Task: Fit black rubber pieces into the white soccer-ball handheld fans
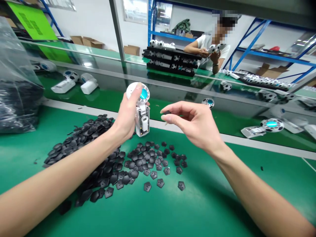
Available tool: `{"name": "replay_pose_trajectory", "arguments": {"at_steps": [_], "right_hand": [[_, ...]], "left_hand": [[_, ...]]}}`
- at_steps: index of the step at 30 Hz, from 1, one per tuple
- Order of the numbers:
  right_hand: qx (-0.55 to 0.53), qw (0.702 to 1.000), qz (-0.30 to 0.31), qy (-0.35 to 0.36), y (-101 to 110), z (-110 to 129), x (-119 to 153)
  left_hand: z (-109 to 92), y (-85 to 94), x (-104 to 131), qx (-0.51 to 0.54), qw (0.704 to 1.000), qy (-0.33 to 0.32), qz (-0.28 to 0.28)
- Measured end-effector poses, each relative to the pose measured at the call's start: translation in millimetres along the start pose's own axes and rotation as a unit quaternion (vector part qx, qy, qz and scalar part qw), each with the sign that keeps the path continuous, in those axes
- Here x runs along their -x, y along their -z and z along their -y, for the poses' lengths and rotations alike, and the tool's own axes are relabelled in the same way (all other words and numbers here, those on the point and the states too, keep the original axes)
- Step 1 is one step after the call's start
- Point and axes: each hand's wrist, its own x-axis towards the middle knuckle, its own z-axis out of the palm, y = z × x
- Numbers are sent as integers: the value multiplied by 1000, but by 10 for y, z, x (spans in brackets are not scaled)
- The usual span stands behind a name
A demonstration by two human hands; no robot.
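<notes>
My left hand [127, 113] is closed around a small white device [142, 123], held upright. Its round head carries a blue disc, and its lower body is open at the front, showing parts inside. To the right, my right hand [195, 123] pinches a small black pentagon piece [167, 113] between thumb and fingertips, apart from the device. Below the hands, many loose black pentagon pieces [145, 158] lie scattered on the green table [158, 210]. A larger heap of black pieces [98, 164] spreads to the left, partly behind my left forearm.
A clear plastic bag [18, 98] of black pieces stands at left. On the belt beyond the table's edge lie several white football-patterned devices [271, 125]. Across it, a person [209, 49] handles similar balls beside stacked black trays [170, 62].
</notes>
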Motion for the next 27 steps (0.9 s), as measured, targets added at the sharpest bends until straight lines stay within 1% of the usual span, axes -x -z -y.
{"name": "replay_pose_trajectory", "arguments": {"at_steps": [3, 6, 10, 16, 19, 21, 24, 27], "right_hand": [[-44, 999, -15, -28, -2, -54, -23], [-99, 993, -18, -68, 4, -94, -55], [-146, 983, -18, -108, 0, -132, -82], [-177, 977, -36, -115, -37, -159, -88], [-199, 971, -43, -122, -56, -171, -96], [-208, 970, -36, -119, -74, -179, -98], [-223, 967, -26, -117, -114, -186, -94], [-238, 965, -27, -108, -155, -185, -85]], "left_hand": [[19, -19, 50, 18, 999, 35, -5], [-1, -43, 95, 21, 999, 29, 14], [-29, -67, 150, 11, 999, 23, 34], [-41, -35, 156, -9, 998, 6, 65], [-65, -20, 145, 12, 996, 20, 89], [-81, -16, 142, 17, 993, 36, 110], [-93, -10, 135, -2, 990, 33, 138], [-89, 3, 112, -17, 990, 32, 136]]}}
